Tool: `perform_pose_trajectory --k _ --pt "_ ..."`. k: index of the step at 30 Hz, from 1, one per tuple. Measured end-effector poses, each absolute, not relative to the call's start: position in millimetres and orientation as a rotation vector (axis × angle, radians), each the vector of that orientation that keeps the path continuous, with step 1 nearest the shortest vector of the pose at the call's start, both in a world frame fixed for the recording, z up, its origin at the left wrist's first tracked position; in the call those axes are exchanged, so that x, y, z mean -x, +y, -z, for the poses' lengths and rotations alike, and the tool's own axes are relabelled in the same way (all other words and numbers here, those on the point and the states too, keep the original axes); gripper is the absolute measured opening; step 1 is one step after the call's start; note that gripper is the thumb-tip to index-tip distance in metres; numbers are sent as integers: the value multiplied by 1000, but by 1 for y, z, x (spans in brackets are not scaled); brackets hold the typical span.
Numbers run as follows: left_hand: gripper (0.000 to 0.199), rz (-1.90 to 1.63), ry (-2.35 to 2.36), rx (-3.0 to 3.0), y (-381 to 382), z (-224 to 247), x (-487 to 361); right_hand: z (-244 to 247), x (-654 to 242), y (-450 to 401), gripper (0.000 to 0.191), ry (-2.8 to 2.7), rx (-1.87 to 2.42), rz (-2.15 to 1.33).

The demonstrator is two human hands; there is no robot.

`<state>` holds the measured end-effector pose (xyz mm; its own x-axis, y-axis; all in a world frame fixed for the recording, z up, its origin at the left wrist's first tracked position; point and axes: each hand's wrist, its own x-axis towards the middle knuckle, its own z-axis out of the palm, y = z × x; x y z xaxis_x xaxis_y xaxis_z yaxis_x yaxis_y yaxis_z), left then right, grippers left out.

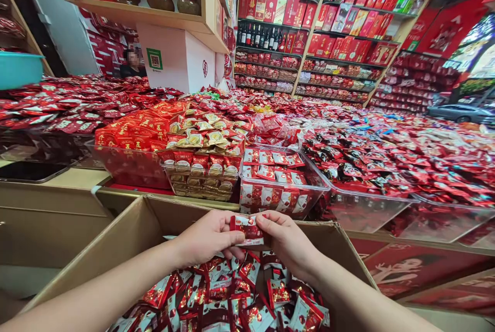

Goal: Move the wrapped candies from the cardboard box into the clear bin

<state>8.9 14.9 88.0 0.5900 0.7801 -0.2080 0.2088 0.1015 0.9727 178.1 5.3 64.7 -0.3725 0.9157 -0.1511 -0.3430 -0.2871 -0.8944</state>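
Between my two hands is a small red and white candy packet (247, 230), held above an open cardboard box (127, 236). My left hand (209, 236) grips its left side, thumb across the front. At the packet's upper right corner, the thumb and fingers of my right hand (284, 236) pinch it. Many loose red and white packets (228, 296) fill the box below. Just past the box's far edge stands a clear plastic bin (284, 195) with similar packets set in rows.
Left of that bin are a bin of durian-labelled packets (203, 167) and one of red packets (131, 136). Dark red packets (359, 159) are heaped to the right. A dark flat device (33, 171) lies on the left counter. Shelves (305, 59) with bottles and boxes line the back; a person (132, 66) is behind the counter.
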Motion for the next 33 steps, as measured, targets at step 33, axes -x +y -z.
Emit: perform_pose_trajectory --k 33 --pt "35 -801 1003 -1267 13 -91 -15 -68 -184 3 26 -1169 956 -1585"
